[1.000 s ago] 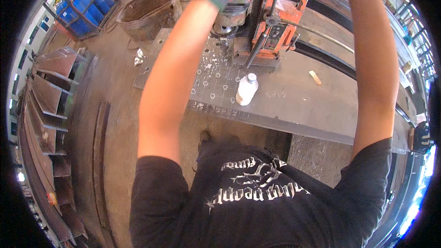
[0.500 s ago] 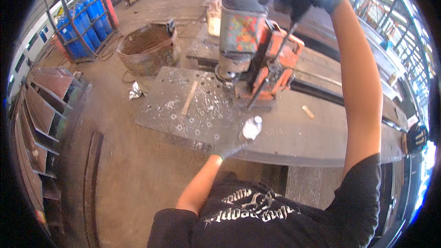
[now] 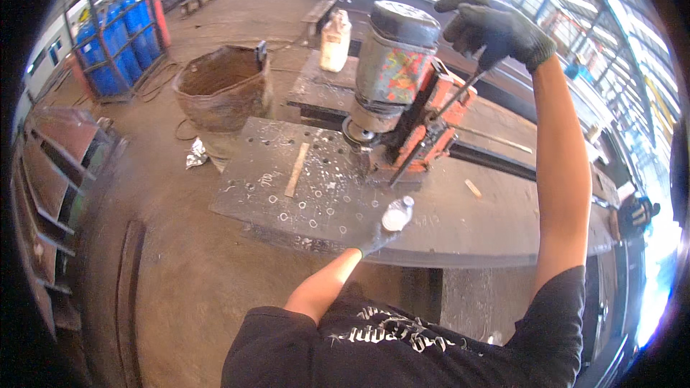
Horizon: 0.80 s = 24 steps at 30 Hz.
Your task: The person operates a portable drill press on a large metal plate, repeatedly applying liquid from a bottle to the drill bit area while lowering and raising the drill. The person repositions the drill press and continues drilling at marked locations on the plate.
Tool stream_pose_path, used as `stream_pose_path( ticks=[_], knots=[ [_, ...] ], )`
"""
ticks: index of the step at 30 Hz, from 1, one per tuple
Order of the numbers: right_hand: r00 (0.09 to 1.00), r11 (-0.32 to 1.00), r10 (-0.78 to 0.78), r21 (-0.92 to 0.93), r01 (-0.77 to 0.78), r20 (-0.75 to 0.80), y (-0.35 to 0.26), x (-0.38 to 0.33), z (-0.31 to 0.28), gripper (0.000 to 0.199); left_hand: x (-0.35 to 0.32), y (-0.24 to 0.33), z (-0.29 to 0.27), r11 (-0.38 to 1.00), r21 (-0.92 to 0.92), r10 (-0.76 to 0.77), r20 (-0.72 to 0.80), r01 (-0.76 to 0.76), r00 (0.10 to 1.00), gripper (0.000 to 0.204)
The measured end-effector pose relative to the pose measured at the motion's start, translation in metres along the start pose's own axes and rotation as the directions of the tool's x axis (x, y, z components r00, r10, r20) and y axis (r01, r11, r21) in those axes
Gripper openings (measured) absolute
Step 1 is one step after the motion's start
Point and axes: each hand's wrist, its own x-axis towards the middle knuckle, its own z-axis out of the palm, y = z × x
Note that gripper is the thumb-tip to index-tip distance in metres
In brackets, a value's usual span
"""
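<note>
My left hand [image 3: 375, 239], in a grey glove, is closed round a small clear plastic bottle [image 3: 397, 215] with whitish contents, tilted over the near edge of the steel plate [image 3: 345, 205]. My gloved right hand [image 3: 496, 29] is raised at the upper right, its fingers loosely stretched and apart. Its palm side meets the upper end of a lever [image 3: 460, 93] on the magnetic drill [image 3: 397, 72]. That drill has a grey motor body and an orange frame, and stands on the plate. Chalk circles and drilled holes mark the plate left of it.
A flat wooden strip [image 3: 297, 169] and a short pale piece [image 3: 473, 187] lie on the plate. Behind stands a whitish container [image 3: 335, 42]. A rusty drum [image 3: 223, 90] is at the left, with caged blue cylinders [image 3: 118, 43] beyond. Steel pieces [image 3: 57, 172] line the far left.
The view has shifted. My right hand's fingers have loosened and spread at the lever's end. My left hand still holds the bottle, near the same part of the plate.
</note>
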Motion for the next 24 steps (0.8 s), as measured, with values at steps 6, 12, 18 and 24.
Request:
stream_pose_path(
  ticks=[6,12,18,24],
  knots=[
    [0.976,0.976,0.216,-0.013,-0.216,-0.016,-0.026,-0.004,0.006,0.049,-0.027,0.009,-0.024,0.965,-0.244,-0.112,-0.056,0.095,0.992,0.088],
    [0.961,0.955,0.258,0.175,-0.239,-0.101,-0.024,-0.001,0.015,0.043,-0.048,0.006,-0.057,0.864,-0.399,-0.318,0.037,0.306,0.947,0.080],
    [0.968,0.934,0.210,0.319,-0.158,-0.134,-0.011,0.002,0.013,0.041,-0.060,-0.011,-0.063,0.741,-0.588,-0.384,0.023,0.323,0.923,0.076],
    [0.963,0.962,0.177,0.242,-0.126,-0.202,-0.012,0.000,0.018,0.046,-0.067,0.024,-0.088,0.536,-0.687,-0.461,0.249,0.491,0.852,0.053]
  ],
)
